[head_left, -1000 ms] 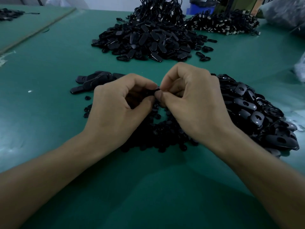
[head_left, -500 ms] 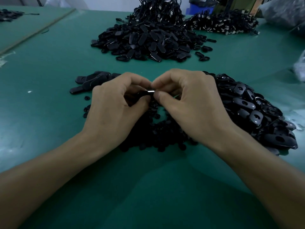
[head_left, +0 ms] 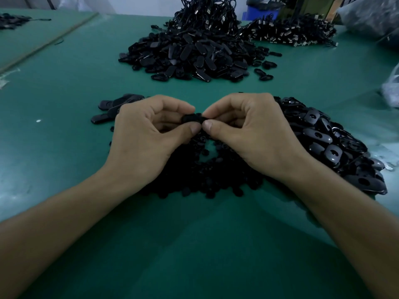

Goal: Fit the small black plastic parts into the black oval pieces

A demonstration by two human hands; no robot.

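Observation:
My left hand (head_left: 149, 137) and my right hand (head_left: 254, 134) meet above the green table, thumbs tip to tip. Between their fingertips they pinch one black oval piece (head_left: 192, 118), mostly hidden by the fingers. Whether a small part sits in it I cannot tell. Under and in front of my hands lies a heap of small black plastic parts (head_left: 200, 180). A pile of black oval pieces with holes (head_left: 330, 145) spreads to the right of my right hand. A few oval pieces (head_left: 116, 106) lie behind my left hand.
A large mound of black oval pieces (head_left: 190, 55) sits at the far middle of the green table (head_left: 64, 87). Behind it are heaps of black cords with metal ends (head_left: 291, 33). A plastic bag (head_left: 390, 87) lies at the right edge.
Both hands have turned the oval piece between their fingertips; the right hand's fingers have drawn back a little, so the piece now shows between the thumbs and forefingers.

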